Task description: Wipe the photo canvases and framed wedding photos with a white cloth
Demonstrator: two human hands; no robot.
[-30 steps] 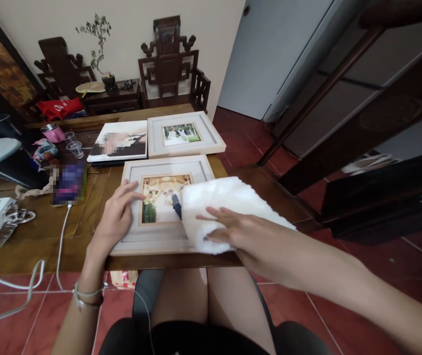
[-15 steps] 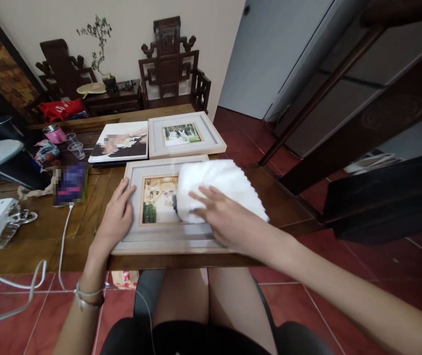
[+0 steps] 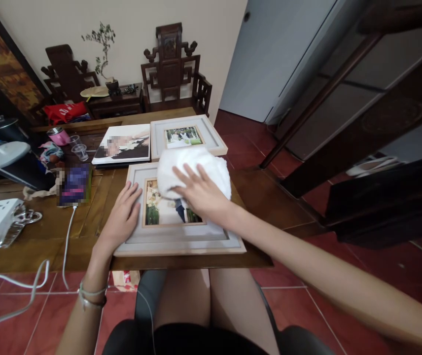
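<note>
A light wooden picture frame (image 3: 181,249) with a wide pale mount and a wedding photo lies flat on the table near its front edge. My left hand (image 3: 123,219) rests open on the frame's left side, fingers stretched out along it. On top of the frame's upper part is a folded white cloth (image 3: 214,165), which hides some of the photo and the upper rim. Spread flat over the cloth, my right hand (image 3: 205,195) presses it down with the fingers apart.
Behind lie another framed photo (image 3: 214,135) and a white-edged photo panel (image 3: 122,160). Leftward are a phone (image 3: 74,185) on a white cable, a power strip (image 3: 0,217), a pink cup (image 3: 58,135), plastic cups (image 3: 80,152) and a dark tumbler (image 3: 24,165). The wooden table (image 3: 255,207) ends at the right.
My right hand and the white cloth have moved left and away from me over the frame, uncovering the photo's lower right part. My left hand still rests on the left side.
</note>
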